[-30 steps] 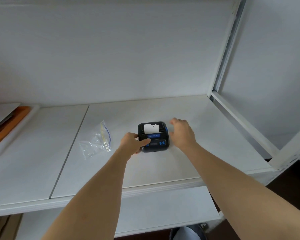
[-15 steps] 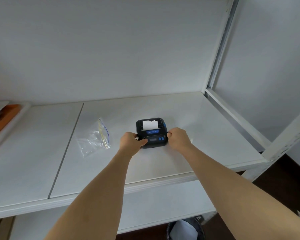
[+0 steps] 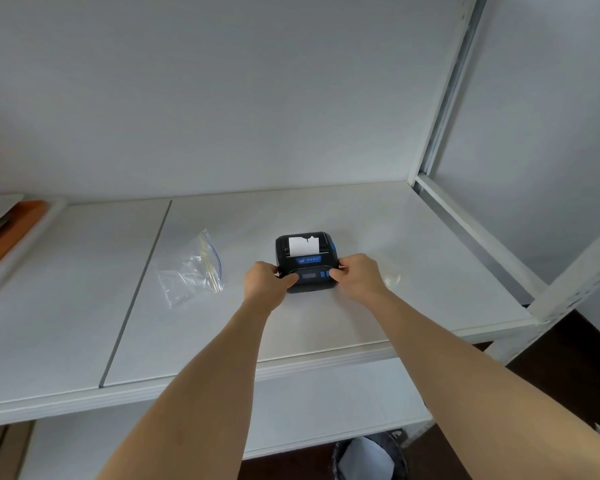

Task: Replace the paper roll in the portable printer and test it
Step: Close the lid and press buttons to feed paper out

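Observation:
A small black portable printer [image 3: 307,252] with a blue label and blue buttons sits on the white shelf [image 3: 395,265]. White paper [image 3: 303,245] with a torn edge shows at its far end. My left hand [image 3: 265,284] grips the printer's near left corner, thumb lying on the front panel. My right hand [image 3: 355,277] grips the near right corner, thumb on the blue buttons. An empty clear zip bag [image 3: 193,271] lies on the shelf to the left of the printer.
A small clear scrap [image 3: 392,278] lies just right of my right hand. An orange flat thing [image 3: 11,233] rests at the shelf's far left. The rack's white post [image 3: 568,289] rises at the right. A bin with a white liner [image 3: 368,459] stands below.
My right hand came back from the printer's far right side to its near right corner, and its thumb now rests on the buttons. My left hand stays on the left corner.

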